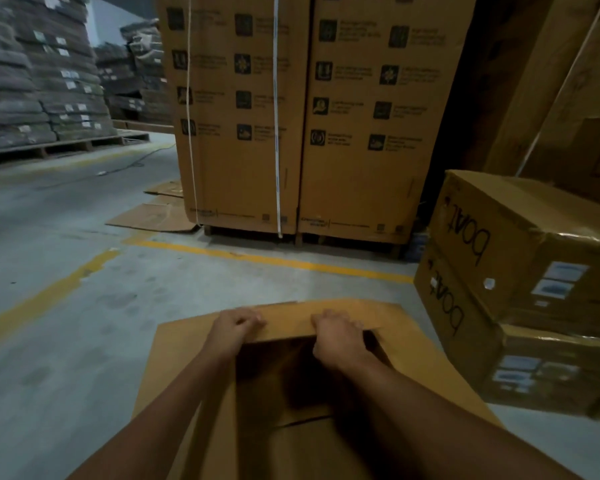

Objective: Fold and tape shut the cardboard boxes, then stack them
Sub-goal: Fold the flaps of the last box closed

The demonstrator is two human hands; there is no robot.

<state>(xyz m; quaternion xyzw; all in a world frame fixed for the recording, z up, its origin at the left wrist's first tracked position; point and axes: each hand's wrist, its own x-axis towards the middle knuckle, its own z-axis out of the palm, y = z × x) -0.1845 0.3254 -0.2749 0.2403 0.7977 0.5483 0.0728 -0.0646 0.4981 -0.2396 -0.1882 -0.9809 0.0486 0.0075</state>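
I see the tall printed cartons filling the back on their pallet, then two taped boxes stacked at the right. Just below the camera, on the concrete floor, stands the open box — dark inside. At its far flap the left hand and right hand both curl fingers over the edge, gripping it.

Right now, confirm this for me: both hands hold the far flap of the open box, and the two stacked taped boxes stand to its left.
Wrong side. The head view shows the two stacked taped boxes standing to the right of the open box, not its left. The rest holds: the left hand and right hand both hold the far flap.
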